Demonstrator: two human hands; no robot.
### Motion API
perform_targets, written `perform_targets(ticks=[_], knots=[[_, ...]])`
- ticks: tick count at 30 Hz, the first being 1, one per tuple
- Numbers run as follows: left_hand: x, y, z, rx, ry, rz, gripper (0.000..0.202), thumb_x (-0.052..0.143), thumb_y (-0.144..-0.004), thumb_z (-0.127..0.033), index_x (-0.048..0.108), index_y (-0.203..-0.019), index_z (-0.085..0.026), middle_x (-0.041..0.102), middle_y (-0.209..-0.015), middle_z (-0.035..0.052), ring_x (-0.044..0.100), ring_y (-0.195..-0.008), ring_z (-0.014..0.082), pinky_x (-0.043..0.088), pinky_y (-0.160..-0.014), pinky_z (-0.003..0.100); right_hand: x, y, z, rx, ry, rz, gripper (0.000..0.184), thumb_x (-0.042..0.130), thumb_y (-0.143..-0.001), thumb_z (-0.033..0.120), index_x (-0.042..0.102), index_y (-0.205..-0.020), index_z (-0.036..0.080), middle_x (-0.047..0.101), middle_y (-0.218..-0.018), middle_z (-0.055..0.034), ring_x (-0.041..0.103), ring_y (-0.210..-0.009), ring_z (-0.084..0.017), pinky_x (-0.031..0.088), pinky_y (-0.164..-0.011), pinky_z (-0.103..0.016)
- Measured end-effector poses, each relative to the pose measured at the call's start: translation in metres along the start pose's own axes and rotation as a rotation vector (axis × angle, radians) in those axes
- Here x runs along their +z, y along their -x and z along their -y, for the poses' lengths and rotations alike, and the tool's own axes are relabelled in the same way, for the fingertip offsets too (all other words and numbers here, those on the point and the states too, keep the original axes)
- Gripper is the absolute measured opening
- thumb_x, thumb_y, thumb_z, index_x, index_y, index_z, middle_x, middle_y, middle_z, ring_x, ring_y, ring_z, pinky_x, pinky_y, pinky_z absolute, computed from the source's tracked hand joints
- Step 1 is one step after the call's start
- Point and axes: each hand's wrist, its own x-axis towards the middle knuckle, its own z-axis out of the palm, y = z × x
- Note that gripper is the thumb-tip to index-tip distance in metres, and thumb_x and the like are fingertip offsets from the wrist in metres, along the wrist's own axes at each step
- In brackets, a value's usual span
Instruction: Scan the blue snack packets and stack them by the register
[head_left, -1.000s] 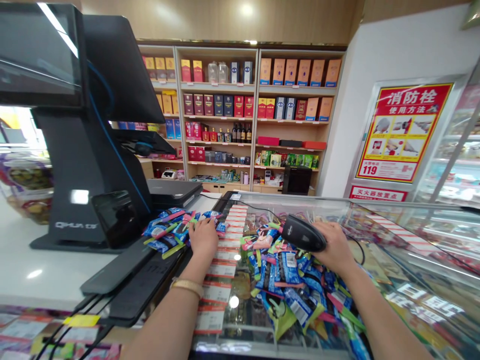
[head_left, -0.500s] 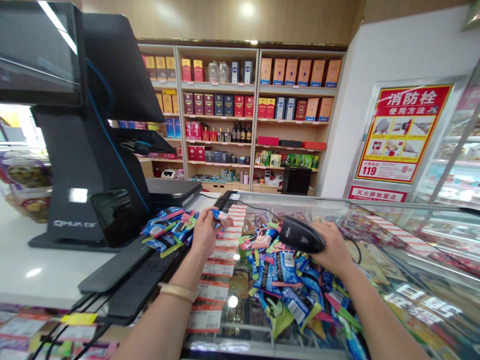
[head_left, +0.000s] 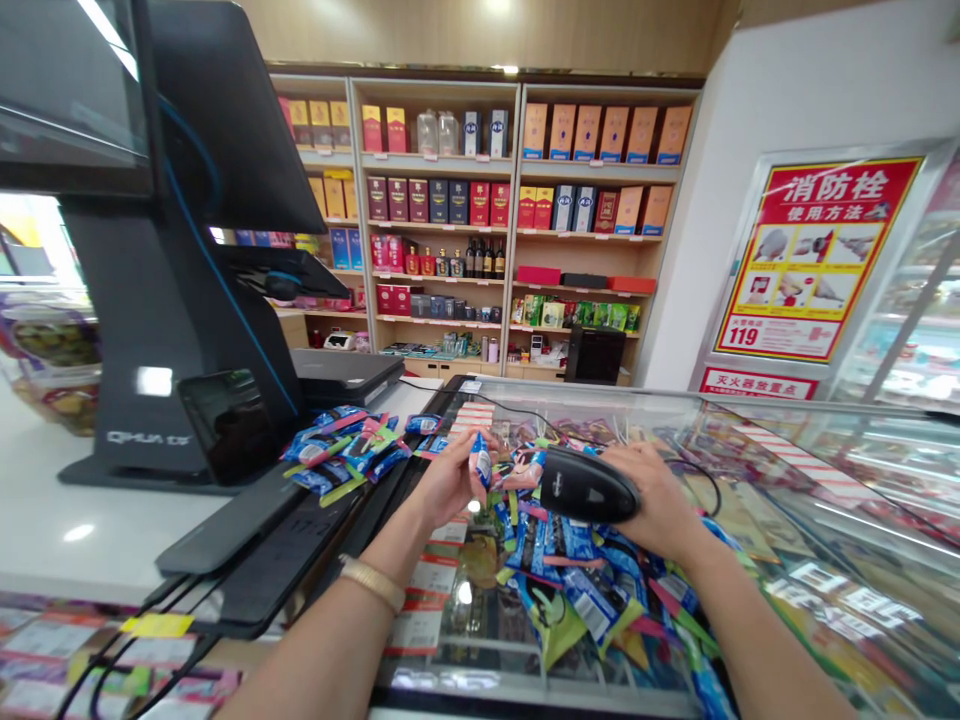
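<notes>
My right hand (head_left: pixel 651 500) is wrapped round a black handheld barcode scanner (head_left: pixel 589 484), its head aimed left. Facing it, my left hand (head_left: pixel 452 480) pinches a small blue snack packet (head_left: pixel 480 462) close to the scanner's front end. Below both hands a heap of blue, pink and green snack packets (head_left: pixel 574 570) lies on the glass counter (head_left: pixel 495 670). A smaller pile of similar packets (head_left: pixel 341 450) rests to the left, beside the register, with a packet (head_left: pixel 422 424) lying at its right side.
A black cash register (head_left: pixel 172 330) stands on the white counter (head_left: pixel 67 540) at left. Price labels (head_left: pixel 420 600) run in a strip under my left hand. The scanner's cord (head_left: pixel 705 475) loops behind my right hand. Shelves of boxed goods (head_left: pixel 435 210) line the back wall.
My left hand has moved right from near the small pile, now holding a packet before the scanner. A packet now lies right of that pile. The scanner has shifted slightly left.
</notes>
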Motion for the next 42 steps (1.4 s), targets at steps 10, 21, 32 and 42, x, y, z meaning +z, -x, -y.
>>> perform_targets(ticks=[10,21,32,42], knots=[[-0.001,-0.002,0.007,0.023,-0.007,-0.033,0.023,0.077,-0.07,-0.03,0.063,-0.082,-0.016,0.064,-0.079,-0.0001,0.055,-0.056,0.007,0.048,-0.053,0.018,0.003,0.001,-0.005,-0.004,0.032,-0.04,0.012,0.053,-0.071,0.02,0.061,-0.08,0.02,0.063,-0.074,-0.0024,0.055,-0.07,-0.017,0.031,-0.071,-0.032],[0.023,-0.007,0.04,0.096,-0.273,-0.037,0.045,0.071,-0.073,-0.039,0.063,-0.111,-0.017,0.065,-0.097,0.0046,0.064,-0.077,0.015,0.055,-0.074,0.033,0.006,0.009,-0.037,0.041,0.176,-0.233,0.018,0.054,-0.067,0.022,0.06,-0.084,0.02,0.063,-0.076,-0.0025,0.058,-0.074,-0.019,0.034,-0.072,-0.033],[-0.013,-0.028,0.017,0.529,-1.554,-0.409,0.047,0.054,-0.082,-0.027,0.054,-0.127,-0.018,0.058,-0.117,0.013,0.054,-0.112,0.0265,0.042,-0.099,0.043,0.005,0.01,-0.039,0.057,0.198,-0.246,0.017,0.055,-0.07,0.023,0.059,-0.085,0.019,0.063,-0.078,-0.0024,0.058,-0.075,-0.019,0.032,-0.072,-0.032],[-0.07,-0.075,-0.046,-0.129,-2.026,-0.566,0.052,0.039,-0.086,-0.044,0.059,-0.121,-0.012,0.062,-0.114,0.0236,0.06,-0.108,0.0359,0.044,-0.09,0.047,0.007,0.009,-0.034,0.1,0.178,-0.243,0.028,0.054,-0.068,0.022,0.063,-0.094,0.021,0.065,-0.078,-0.0029,0.057,-0.074,-0.019,0.032,-0.071,-0.032]])
